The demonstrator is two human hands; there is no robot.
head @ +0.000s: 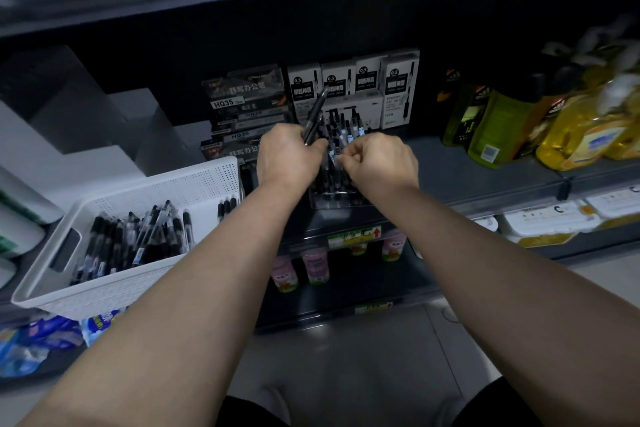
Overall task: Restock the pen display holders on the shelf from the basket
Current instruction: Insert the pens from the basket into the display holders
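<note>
- Your left hand [289,156] is closed round a dark pen [317,111], with the fingers wrapped about its lower end. The pen sticks up and away from your knuckles, tilted toward your right.
- Your right hand [381,159] sits just beside the left one, palm down. Its fingers are curled in tight, and the tips are drawn together at the pen tops in front of it. Whether it actually pinches one cannot be told from this view.
- The clear pen holder [332,199] stands on the shelf [485,173] between and just beneath both hands, partly covered by your wrists.
- The upright pens [348,128] stand in that holder, just beyond your right fingertips and beside the pen your left hand holds.
- The white basket [104,291] sits well off to the left of your left hand, alongside your left forearm. The loose pens [138,239] lie heaped inside it.
- Past both hands, against the back of the shelf, stand the white pen boxes [363,80]. The dark pen boxes [249,104] are stacked beyond your left hand.
- Well out to the right of your right hand stand the yellow bottles [581,128].
</note>
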